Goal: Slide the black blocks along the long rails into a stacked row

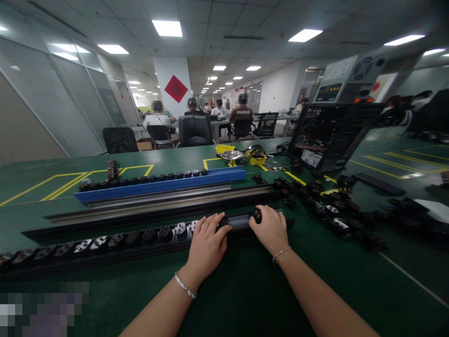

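Observation:
A long black rail (105, 252) runs across the green table in front of me, with several small black and white clip parts (147, 234) seated along its left stretch. My left hand (206, 243) rests on the rail, fingers curled over the last seated part. My right hand (270, 229) is closed, pinching a small black part (257, 215) at the rail's bare section (240, 221) between my hands.
Behind the near rail lie more black and silver rails (157, 206) and a blue rail (161, 185) carrying black parts. Loose black parts (333, 210) are heaped at right. An open computer case (326, 135), a steel bowl (230, 154) and seated people (242, 114) are further back.

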### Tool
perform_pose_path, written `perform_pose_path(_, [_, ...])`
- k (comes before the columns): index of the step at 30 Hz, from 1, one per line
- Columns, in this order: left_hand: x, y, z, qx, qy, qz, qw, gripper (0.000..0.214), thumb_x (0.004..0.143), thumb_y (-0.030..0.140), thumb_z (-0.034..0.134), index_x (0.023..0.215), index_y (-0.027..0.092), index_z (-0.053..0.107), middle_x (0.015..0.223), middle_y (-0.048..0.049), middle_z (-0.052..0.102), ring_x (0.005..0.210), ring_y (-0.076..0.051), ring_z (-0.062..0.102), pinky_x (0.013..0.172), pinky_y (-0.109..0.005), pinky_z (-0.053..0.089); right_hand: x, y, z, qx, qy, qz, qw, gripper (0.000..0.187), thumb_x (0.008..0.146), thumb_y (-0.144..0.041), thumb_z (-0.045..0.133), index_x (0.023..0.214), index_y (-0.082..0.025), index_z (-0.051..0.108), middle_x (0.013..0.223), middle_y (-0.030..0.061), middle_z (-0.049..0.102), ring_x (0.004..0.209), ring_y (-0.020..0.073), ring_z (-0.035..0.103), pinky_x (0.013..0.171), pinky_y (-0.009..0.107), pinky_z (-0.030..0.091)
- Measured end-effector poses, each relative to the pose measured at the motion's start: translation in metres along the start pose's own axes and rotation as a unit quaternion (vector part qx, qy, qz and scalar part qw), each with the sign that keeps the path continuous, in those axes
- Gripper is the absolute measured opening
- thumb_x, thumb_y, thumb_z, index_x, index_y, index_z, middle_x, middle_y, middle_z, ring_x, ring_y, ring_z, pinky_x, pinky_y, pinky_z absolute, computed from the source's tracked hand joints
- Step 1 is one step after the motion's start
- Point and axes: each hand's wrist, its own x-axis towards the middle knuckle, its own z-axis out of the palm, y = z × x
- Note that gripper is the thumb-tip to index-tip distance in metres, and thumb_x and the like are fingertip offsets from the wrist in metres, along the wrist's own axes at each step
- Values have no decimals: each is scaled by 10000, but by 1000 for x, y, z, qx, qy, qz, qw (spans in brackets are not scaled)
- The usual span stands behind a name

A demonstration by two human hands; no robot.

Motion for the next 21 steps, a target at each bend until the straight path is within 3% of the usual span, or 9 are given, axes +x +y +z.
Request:
perform_pose_path(4, [-1,0,-1,0,1,1,1000,311,830,184,522,1090,321,626,1360,-18,526,1245,-239,470,1065,-486,340,3,2,-1,4,-7,0,1000,357,775,-290,474,1094,-185,596,1158,98,634,1175,264,493,1059,514,201])
perform_pose_path(10, [0,-1,-1,-4,9,0,1000,301,822,176,536,1057,327,650,1342,-15,545,1226,-232,491,1055,-476,358,9,10,-1,21,-14,-15,1000,381,766,-267,474,1113,-166,595,1100,90,651,1066,230,552,988,407,327])
perform_pose_path(15, [1,-1,0,-14,10,-3,1000,303,812,170,549,1051,321,657,1343,-19,547,1222,-236,496,1052,-486,358,6,14,1,-21,19,-6,1000,372,769,-324,487,1091,-179,603,1150,100,631,1183,267,479,1051,480,234])
perform_pose_path(21, [1,0,1,-21,20,-7,1000,300,800,156,559,1022,320,678,1330,-23,560,1212,-241,508,1044,-494,367,6,16,-1,-28,10,-10,1000,365,765,-342,495,1067,-172,611,1159,111,622,1181,269,477,1033,456,273])
